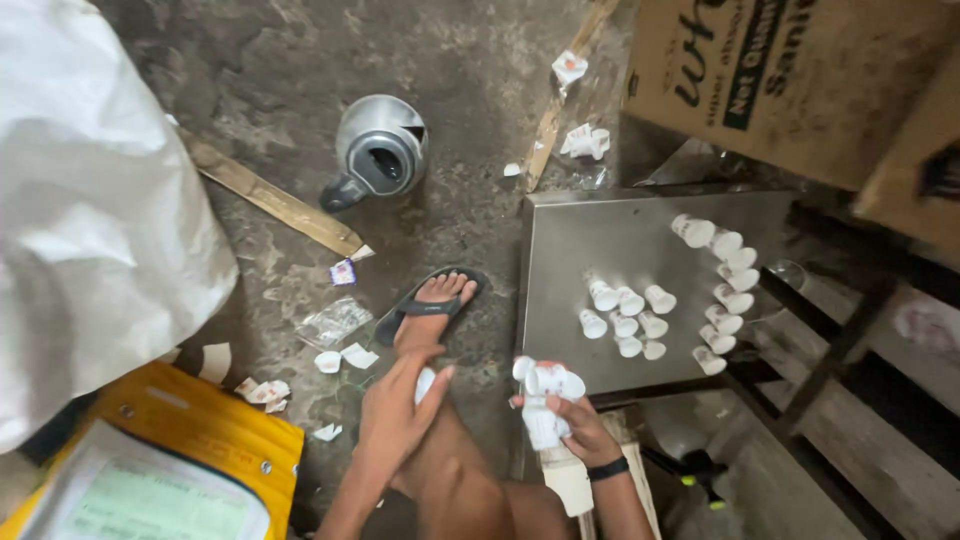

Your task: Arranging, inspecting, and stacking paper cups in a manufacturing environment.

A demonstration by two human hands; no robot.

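Your one head camera looks steeply down, close over your hands, onto the floor (300, 60) and metal tray (580, 250).

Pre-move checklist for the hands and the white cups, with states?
1. Right hand holds a bunch of small white cups: ok.
2. Left hand holds one white piece; grip firmness: cannot tell.
3. Metal tray has bare space at its left: ok.
4. Cups on tray upright: not ok, they lie tipped.
5. Floor by sandalled foot free of scraps: not ok.
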